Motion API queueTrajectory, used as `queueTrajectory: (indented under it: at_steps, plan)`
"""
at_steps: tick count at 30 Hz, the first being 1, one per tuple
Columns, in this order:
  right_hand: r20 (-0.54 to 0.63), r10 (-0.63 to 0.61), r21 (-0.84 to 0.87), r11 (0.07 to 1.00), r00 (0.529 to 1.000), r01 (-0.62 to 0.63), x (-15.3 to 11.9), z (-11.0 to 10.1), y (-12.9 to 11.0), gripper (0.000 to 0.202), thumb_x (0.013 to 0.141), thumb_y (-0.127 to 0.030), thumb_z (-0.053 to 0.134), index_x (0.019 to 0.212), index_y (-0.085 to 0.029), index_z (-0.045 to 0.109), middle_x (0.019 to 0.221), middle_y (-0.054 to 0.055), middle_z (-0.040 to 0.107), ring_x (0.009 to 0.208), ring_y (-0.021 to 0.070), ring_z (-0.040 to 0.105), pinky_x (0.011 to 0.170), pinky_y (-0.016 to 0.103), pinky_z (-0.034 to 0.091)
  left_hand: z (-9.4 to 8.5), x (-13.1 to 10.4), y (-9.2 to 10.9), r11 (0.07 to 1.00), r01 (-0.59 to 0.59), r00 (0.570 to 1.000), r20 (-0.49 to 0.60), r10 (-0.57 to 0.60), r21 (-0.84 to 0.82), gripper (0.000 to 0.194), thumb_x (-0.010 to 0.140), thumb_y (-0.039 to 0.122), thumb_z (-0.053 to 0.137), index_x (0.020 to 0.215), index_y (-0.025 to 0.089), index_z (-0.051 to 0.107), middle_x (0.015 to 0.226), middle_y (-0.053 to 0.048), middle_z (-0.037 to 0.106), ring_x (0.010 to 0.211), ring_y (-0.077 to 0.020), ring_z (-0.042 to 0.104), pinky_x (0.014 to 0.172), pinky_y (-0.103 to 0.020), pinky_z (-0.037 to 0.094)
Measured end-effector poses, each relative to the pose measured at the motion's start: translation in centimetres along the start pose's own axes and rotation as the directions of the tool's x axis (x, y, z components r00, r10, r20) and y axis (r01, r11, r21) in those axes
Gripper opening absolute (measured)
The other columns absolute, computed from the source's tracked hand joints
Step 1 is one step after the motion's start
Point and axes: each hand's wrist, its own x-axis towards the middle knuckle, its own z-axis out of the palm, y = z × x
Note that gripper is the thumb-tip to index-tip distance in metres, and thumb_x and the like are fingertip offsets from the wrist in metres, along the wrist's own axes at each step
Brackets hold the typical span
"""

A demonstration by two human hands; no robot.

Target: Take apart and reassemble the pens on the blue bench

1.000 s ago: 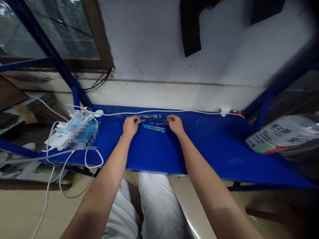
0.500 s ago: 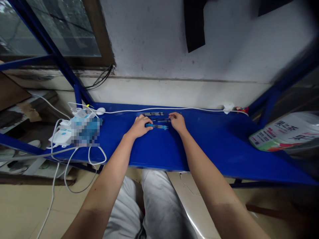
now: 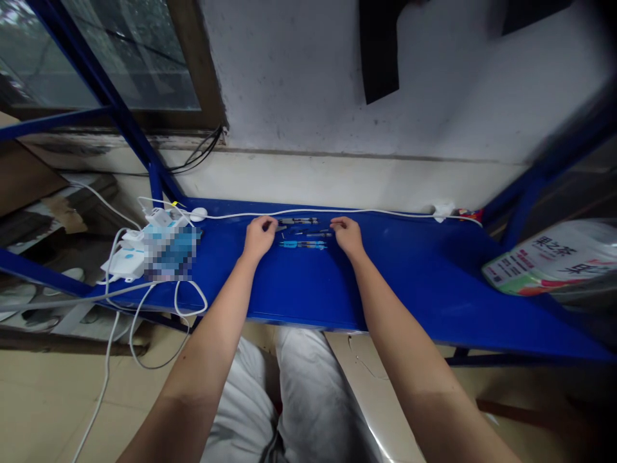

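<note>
A small row of slim grey-and-black pens (image 3: 301, 221) lies crosswise toward the back of the blue tabletop (image 3: 308, 289). At its left end is my left hand (image 3: 260, 236), fingers curled and thumb and forefinger closed at the pens' ends. Nearer to me lie loose dark pen parts (image 3: 315, 234), several of them small and hard to tell apart. Just right of these parts, my right hand (image 3: 348, 236) has its fingers loosely bent and apart, with nothing visible in them. A group of light-blue pens (image 3: 303, 244) lies in front, touched by neither hand.
On the left, white power strips (image 3: 128, 257) and looped cables (image 3: 190, 302) sit beside a blurred-out patch. A white cord (image 3: 308, 210) runs along the back edge. To the right stands a large labelled bottle (image 3: 554, 257). A red packet (image 3: 470, 215) lies at the back right.
My left hand has let go of the light-blue pens and moved back and left to the end of the grey-and-black ones. My right hand has shifted slightly right, its fingers looser.
</note>
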Motion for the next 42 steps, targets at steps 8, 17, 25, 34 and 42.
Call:
queueTrajectory:
  at_steps: [8,17,25,34,42]
  plan:
    - [0.006,-0.028,-0.006,1.0,1.0,0.028,0.5,-0.3,0.5,0.026,0.074,-0.018,0.057,0.094,-0.015,0.073,0.087,0.008,0.075,0.086,0.0229,0.071,0.09,0.041,0.057,0.2,0.7,-2.3,0.982,0.182,0.982,-0.044,-0.185,-0.054,0.019,0.086,0.012,0.055,0.095,0.018,0.071,0.086,-0.005,0.073,0.081,-0.0188,0.067,0.079,-0.03,0.052]
    - [0.073,-0.16,-0.13,0.977,0.984,0.168,-0.2,-0.5,-0.6,0.023,0.078,-0.016,0.059,0.089,-0.019,0.078,0.09,0.007,0.075,0.083,0.021,0.069,0.089,0.039,0.056,0.5,0.5,-0.9,0.976,-0.135,0.989,0.077,0.124,0.173,0.017,0.091,0.017,0.062,0.093,0.023,0.078,0.105,-0.009,0.073,0.108,-0.0289,0.06,0.102,-0.046,0.048]
    - [0.144,-0.317,-0.268,0.899,0.937,0.345,-0.4,-0.4,-2.6,0.023,0.085,-0.015,0.061,0.089,-0.022,0.082,0.095,0.008,0.075,0.092,0.0252,0.066,0.096,0.045,0.051,1.8,2.4,2.4,0.89,-0.304,0.939,0.267,0.218,0.34,0.009,0.087,0.019,0.073,0.082,0.022,0.08,0.11,-0.013,0.07,0.117,-0.0381,0.047,0.104,-0.059,0.039]
    - [0.224,-0.394,-0.295,0.845,0.892,0.447,-1.4,1.5,-4.0,0.023,0.089,-0.012,0.062,0.092,-0.023,0.082,0.097,0.01,0.074,0.096,0.0279,0.06,0.096,0.047,0.048,2.8,3.1,2.3,0.888,-0.317,0.911,0.366,0.188,0.334,0.016,0.08,0.006,0.071,0.07,0.018,0.073,0.105,-0.015,0.069,0.12,-0.04,0.048,0.105,-0.059,0.038]
    - [0.173,-0.352,-0.104,0.922,0.92,0.373,-1.6,1.8,-4.9,0.022,0.085,-0.014,0.064,0.098,-0.023,0.079,0.094,0.006,0.074,0.091,0.0234,0.066,0.091,0.04,0.054,3.5,3.2,3.5,0.986,-0.167,0.97,0.177,0.166,-0.012,0.009,0.089,0.021,0.07,0.083,0.022,0.077,0.091,-0.008,0.074,0.103,-0.0293,0.061,0.099,-0.047,0.047]
